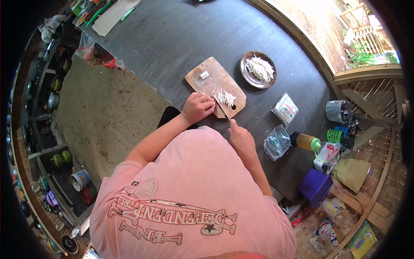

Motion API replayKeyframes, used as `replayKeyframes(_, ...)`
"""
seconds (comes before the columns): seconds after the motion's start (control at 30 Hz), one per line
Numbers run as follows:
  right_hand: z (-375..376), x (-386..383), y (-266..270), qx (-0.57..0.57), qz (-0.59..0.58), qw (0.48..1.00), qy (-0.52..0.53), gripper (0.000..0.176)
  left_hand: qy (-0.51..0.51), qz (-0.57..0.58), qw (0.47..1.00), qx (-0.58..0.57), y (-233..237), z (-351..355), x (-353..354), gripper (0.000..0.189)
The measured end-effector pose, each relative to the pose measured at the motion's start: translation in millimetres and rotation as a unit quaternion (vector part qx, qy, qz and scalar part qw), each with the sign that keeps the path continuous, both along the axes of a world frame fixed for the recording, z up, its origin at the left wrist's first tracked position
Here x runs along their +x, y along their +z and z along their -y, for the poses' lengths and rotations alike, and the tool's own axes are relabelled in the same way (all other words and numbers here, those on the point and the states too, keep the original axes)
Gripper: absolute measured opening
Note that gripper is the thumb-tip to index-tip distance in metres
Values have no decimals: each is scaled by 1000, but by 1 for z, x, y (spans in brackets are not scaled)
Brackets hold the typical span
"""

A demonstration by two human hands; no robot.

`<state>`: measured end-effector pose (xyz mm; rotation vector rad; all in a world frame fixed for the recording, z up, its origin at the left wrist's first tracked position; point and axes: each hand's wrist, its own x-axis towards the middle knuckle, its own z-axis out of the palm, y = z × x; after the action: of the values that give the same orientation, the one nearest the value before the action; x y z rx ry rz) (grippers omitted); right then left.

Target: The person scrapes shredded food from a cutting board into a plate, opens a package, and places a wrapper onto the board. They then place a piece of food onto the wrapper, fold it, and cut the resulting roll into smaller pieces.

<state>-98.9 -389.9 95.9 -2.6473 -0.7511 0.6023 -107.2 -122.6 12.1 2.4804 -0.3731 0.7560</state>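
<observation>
A wooden cutting board [209, 77] lies on the dark table [172, 39]. On its near end sits a small heap of thin white strips [225, 97], and one small white piece [204, 74] lies farther up the board. My left hand [197, 107] rests curled at the board's near edge, fingers pressing on the food beside the strips. My right hand [241, 137] grips a knife [224, 113] whose blade points at the strips. A round plate [246, 73] past the board holds a pile of white strips [260, 68].
Right of the board lie a white packet [285, 108], a clear plastic bag [277, 142] and a bottle with a green cap [307, 141]. A purple tub [315, 185], a grey holder [337, 111] and bags crowd the right edge. Pots and shelves line the left floor.
</observation>
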Motion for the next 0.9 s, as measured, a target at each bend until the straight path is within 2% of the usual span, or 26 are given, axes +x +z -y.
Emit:
replayKeyframes(0.17,-9,4,12,-24,-11,1000,-10,42,-4,-10,1000,2,0,-1,0,12)
replayKeyframes(0.47,9,7,0,37,-52,997,-53,38,2,-8,1000,0,2,-1,1,11)
replayKeyframes(0.53,17,3,-1,110,-57,990,-66,38,1,-9,1000,-1,1,-1,0,11)
replayKeyframes(0.73,28,-1,1,153,-39,982,-100,36,2,-1,1000,-8,0,0,0,11)
replayKeyframes(0.9,24,-6,-5,151,-24,987,-52,36,-1,6,1000,-11,3,0,0,15)
